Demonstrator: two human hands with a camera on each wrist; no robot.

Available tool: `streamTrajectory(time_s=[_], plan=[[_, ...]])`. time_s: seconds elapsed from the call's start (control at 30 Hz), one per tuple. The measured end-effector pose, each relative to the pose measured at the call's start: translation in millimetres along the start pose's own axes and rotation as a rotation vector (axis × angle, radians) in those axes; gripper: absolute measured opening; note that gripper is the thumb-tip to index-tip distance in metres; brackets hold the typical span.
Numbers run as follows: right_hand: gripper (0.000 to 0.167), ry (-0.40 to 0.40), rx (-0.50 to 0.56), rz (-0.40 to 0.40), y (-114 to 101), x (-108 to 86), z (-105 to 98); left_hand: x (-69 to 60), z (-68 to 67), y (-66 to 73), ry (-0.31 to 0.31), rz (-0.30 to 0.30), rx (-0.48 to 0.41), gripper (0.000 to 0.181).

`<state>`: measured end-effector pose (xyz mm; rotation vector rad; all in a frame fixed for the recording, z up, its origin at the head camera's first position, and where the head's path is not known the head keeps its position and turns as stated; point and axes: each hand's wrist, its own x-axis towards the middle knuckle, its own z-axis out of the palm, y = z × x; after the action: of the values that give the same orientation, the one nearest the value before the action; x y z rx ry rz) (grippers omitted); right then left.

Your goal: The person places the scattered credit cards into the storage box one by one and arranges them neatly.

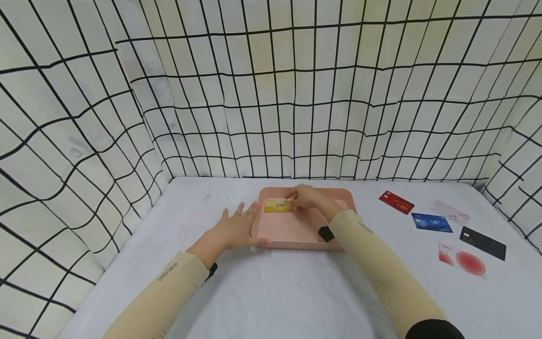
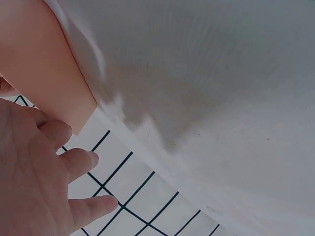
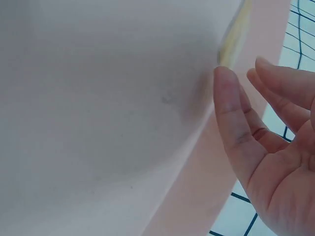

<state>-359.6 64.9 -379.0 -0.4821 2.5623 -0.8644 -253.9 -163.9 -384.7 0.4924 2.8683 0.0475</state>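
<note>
A yellow card (image 1: 276, 205) lies in the upper left part of a pink tray (image 1: 288, 245). My right hand (image 1: 306, 197) is over the tray, its fingertips at the card's right end. In the right wrist view the fingers (image 3: 231, 113) are loosely bent and spread apart, one tip against the end of the yellow card (image 3: 235, 37). Spread flat, my left hand (image 1: 238, 230) rests at the tray's left edge, its thumb by the near left corner. The left wrist view shows those fingers (image 2: 81, 164) stretched out beside the tray (image 2: 54, 73).
On the white cloth to the right lie a red VIP card (image 1: 396, 202), a blue VIP card (image 1: 432, 222), a black card (image 1: 482, 243), a pale pink card (image 1: 450, 212) and a white card with red circles (image 1: 462, 260). White cloth walls with black grid lines (image 1: 296, 103) stand around the table.
</note>
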Motion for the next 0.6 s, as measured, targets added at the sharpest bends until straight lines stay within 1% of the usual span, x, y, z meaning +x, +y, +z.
streamTrajectory(time_s=[0.23,0.43,0.6], plan=[[0.035,0.012,0.044,0.026,1,-6.7,-11,2.8,1.5,-0.2,-0.004,0.000,0.001,0.116],[0.033,0.030,0.057,-0.030,3,-18.4,-22,3.0,2.1,-1.1,-0.006,0.002,-0.019,0.116],[0.033,0.050,0.080,-0.042,7,-25.5,-28,0.8,1.0,-1.4,-0.005,0.002,-0.035,0.115]])
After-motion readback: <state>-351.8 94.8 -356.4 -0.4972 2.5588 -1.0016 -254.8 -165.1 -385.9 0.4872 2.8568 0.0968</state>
